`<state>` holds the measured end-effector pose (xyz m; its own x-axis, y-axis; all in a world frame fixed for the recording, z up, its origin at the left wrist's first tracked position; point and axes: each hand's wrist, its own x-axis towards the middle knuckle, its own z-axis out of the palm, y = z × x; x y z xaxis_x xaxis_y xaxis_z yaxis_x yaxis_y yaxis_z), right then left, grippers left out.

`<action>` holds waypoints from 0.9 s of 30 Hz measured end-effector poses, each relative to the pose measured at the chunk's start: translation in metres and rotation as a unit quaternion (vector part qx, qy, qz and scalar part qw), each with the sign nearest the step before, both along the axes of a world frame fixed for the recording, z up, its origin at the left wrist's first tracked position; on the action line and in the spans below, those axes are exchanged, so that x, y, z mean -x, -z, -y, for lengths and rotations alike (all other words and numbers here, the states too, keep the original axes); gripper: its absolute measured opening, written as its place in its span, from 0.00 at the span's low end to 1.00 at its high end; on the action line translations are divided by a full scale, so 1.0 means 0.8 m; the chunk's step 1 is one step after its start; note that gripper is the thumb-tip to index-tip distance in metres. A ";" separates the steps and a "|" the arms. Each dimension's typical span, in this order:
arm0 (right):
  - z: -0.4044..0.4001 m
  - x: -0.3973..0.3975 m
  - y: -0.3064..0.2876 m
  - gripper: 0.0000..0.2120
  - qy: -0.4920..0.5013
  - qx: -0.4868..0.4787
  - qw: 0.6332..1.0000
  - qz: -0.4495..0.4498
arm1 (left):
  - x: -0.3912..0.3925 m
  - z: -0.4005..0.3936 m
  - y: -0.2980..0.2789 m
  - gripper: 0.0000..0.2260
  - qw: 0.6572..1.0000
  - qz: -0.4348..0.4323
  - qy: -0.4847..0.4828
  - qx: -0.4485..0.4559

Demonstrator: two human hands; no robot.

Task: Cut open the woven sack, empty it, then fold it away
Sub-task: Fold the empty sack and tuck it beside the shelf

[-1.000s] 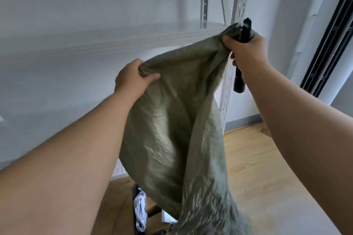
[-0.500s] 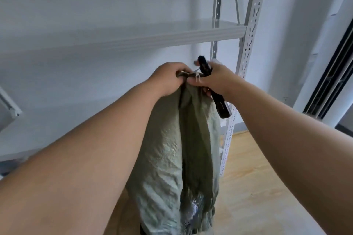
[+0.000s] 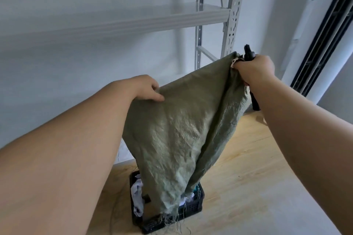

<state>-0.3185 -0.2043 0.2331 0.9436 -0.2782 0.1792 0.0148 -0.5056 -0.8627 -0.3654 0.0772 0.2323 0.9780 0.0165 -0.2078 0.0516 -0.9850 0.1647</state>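
Observation:
An olive-green woven sack (image 3: 183, 129) hangs limp in the air, held upside down by its top edge. My left hand (image 3: 147, 87) pinches the lower left corner of that edge. My right hand (image 3: 254, 68) grips the higher right corner together with a black cutting tool (image 3: 248, 54), whose handle pokes out below my wrist. The sack's frayed open end dangles into a black plastic crate (image 3: 193, 206) on the floor, where white cloth (image 3: 137, 194) lies.
A grey metal shelving rack (image 3: 233, 17) with a shelf board stands against the white wall just behind the sack. A dark-framed window or door (image 3: 321, 40) runs along the right. The floor is light wood.
Half a second ago both hands were bunched together at the sack's top. Now they have spread apart, the left dropping lower, and the sack is stretched out flat between them.

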 end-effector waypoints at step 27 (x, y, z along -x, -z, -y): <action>0.513 -0.078 0.143 0.10 0.164 -0.089 0.979 -0.078 | -0.190 0.600 0.121 0.08 0.939 -0.078 -0.082 0.326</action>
<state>-0.2559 -0.6146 0.1187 0.8100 -0.5851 -0.0386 -0.2622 -0.3026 -0.9163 -0.2137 -0.4024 0.1356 0.9305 -0.0150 -0.3661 0.2678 -0.6541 0.7074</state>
